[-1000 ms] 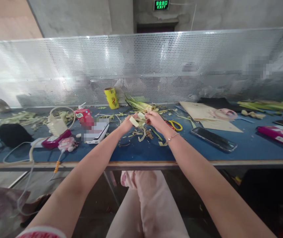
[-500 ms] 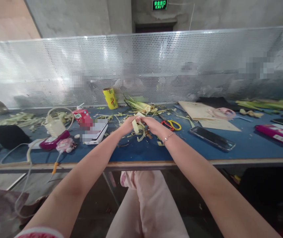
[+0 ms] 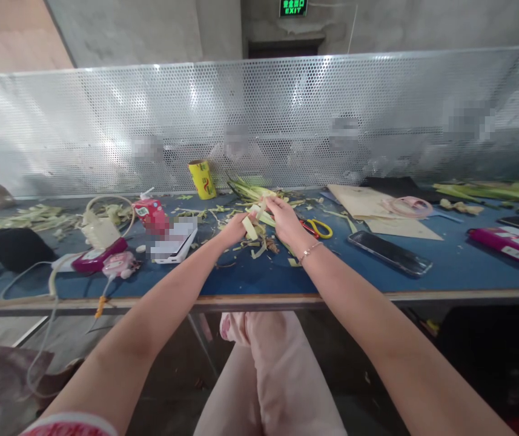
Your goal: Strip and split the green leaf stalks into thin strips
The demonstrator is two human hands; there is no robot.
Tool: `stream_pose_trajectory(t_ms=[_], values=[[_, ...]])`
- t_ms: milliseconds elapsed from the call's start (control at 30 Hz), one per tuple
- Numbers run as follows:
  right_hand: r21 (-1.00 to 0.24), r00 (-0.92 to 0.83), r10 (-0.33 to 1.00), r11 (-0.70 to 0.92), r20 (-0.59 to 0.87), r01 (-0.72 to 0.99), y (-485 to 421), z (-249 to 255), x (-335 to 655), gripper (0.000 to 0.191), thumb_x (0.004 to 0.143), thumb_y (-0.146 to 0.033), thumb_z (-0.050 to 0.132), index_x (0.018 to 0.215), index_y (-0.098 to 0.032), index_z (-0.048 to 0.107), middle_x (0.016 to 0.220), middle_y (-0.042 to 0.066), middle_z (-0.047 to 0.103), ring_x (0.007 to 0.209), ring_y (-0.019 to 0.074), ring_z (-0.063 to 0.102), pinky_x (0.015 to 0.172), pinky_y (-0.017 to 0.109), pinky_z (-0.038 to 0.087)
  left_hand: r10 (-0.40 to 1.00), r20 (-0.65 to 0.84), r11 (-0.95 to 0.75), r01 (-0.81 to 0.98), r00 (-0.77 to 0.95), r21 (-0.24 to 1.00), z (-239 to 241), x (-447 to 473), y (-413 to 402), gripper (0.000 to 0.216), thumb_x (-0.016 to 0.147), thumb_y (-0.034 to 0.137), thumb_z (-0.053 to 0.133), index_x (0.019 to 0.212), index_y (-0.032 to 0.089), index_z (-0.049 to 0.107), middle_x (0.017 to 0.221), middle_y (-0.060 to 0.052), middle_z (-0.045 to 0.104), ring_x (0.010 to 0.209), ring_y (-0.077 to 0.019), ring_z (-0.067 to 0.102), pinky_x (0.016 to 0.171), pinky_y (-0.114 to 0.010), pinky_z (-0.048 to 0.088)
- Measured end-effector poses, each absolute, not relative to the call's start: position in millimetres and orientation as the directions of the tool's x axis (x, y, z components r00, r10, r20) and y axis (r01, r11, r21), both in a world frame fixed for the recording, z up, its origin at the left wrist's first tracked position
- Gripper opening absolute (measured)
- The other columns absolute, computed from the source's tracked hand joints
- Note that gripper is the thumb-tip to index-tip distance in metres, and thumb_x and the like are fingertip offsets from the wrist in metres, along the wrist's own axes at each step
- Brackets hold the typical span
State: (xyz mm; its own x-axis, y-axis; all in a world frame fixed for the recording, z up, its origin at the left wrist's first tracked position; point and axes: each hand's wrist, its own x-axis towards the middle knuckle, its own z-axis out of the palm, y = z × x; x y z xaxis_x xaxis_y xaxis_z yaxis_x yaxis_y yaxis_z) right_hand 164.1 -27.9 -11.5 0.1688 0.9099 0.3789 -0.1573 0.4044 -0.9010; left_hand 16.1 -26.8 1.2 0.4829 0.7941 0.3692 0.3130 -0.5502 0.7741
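Both my arms reach out over the blue table (image 3: 250, 280). My left hand (image 3: 235, 228) is closed on a pale green leaf strip (image 3: 251, 226) that is folded into a loop. My right hand (image 3: 283, 219) pinches the upper end of the same strip, fingers pressed together, a thin bracelet on its wrist. Cut leaf scraps (image 3: 259, 247) lie on the table just under the hands. A bundle of green leaves (image 3: 252, 191) lies behind them.
Red and yellow scissors (image 3: 314, 228) lie right of my hands, then a dark phone (image 3: 390, 254) and cardboard sheets (image 3: 377, 209). On the left are a white power bank (image 3: 174, 242), a red drink carton (image 3: 151, 213), cables and a yellow cup (image 3: 202, 179). A perforated metal screen (image 3: 259, 121) backs the table.
My right hand has risen and drawn the strip's end up and back, after both hands dipped toward the table half a second ago. The left hand stays closed on the loop.
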Motion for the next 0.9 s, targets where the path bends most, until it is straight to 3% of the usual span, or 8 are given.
stream_pose_trajectory(t_ms=[267, 400, 500, 600, 767, 900], values=[[-0.857, 0.055, 0.877, 0.478, 0.477, -0.194, -35, -2, 167, 0.042, 0.074, -0.065, 0.058, 0.082, -0.023, 0.056, 0.086, 0.004, 0.06, 0.088, 0.0174, 0.057, 0.076, 0.032, 0.046, 0.86, 0.28, -0.406, 0.24, 0.428, 0.882, -5, 15, -21, 0.052, 0.08, 0.063, 0.051, 0.056, 0.018, 0.043, 0.048, 0.0, 0.045, 0.045, -0.008, 0.04, 0.048, -0.025, 0.033], [-0.848, -0.007, 0.862, 0.496, 0.506, -0.187, -38, -2, 166, 0.041, 0.074, -0.063, 0.06, 0.071, -0.023, 0.052, 0.066, 0.001, 0.048, 0.069, 0.0151, 0.05, 0.068, 0.031, 0.045, 0.883, 0.229, -0.321, 0.173, 0.409, 0.931, -8, 17, -17, 0.05, 0.078, 0.063, 0.055, 0.059, 0.018, 0.045, 0.049, 0.0, 0.05, 0.044, -0.0087, 0.046, 0.045, -0.024, 0.034], [-0.841, -0.038, 0.853, 0.505, 0.521, -0.194, -38, -3, 167, 0.038, 0.075, -0.06, 0.062, 0.069, -0.023, 0.055, 0.057, -0.002, 0.039, 0.058, 0.0133, 0.042, 0.06, 0.031, 0.042, 0.927, 0.119, -0.172, 0.122, 0.357, 0.978, -4, 19, -21, 0.04, 0.08, 0.053, 0.057, 0.063, 0.017, 0.05, 0.05, -0.001, 0.053, 0.045, -0.0099, 0.05, 0.045, -0.023, 0.036], [-0.849, -0.06, 0.856, 0.497, 0.514, -0.18, -39, -3, 168, 0.037, 0.073, -0.059, 0.065, 0.07, -0.023, 0.06, 0.059, -0.001, 0.044, 0.057, 0.0121, 0.042, 0.058, 0.03, 0.041, 0.916, -0.019, 0.005, 0.036, 0.402, 0.999, 3, 19, -27, 0.031, 0.079, 0.045, 0.056, 0.066, 0.018, 0.052, 0.052, -0.002, 0.057, 0.047, -0.0123, 0.055, 0.045, -0.024, 0.038], [-0.893, -0.113, 0.888, 0.433, 0.446, -0.122, -44, -2, 168, 0.041, 0.061, -0.057, 0.075, 0.062, -0.02, 0.056, 0.058, -0.003, 0.043, 0.056, 0.0095, 0.038, 0.058, 0.028, 0.036, 0.827, -0.14, 0.166, 0.001, 0.544, 0.986, 9, 12, -28, 0.044, 0.081, 0.055, 0.041, 0.061, 0.018, 0.053, 0.058, -0.01, 0.063, 0.046, -0.0159, 0.055, 0.043, -0.028, 0.036], [-0.897, -0.141, 0.886, 0.442, 0.441, -0.026, -42, -6, 167, 0.043, 0.06, -0.055, 0.074, 0.059, -0.019, 0.052, 0.057, -0.005, 0.041, 0.056, 0.0088, 0.035, 0.058, 0.027, 0.031, 0.843, -0.15, 0.182, -0.012, 0.517, 0.983, 9, 10, -26, 0.051, 0.081, 0.062, 0.038, 0.066, 0.017, 0.058, 0.059, -0.011, 0.064, 0.049, -0.018, 0.056, 0.047, -0.03, 0.039]])
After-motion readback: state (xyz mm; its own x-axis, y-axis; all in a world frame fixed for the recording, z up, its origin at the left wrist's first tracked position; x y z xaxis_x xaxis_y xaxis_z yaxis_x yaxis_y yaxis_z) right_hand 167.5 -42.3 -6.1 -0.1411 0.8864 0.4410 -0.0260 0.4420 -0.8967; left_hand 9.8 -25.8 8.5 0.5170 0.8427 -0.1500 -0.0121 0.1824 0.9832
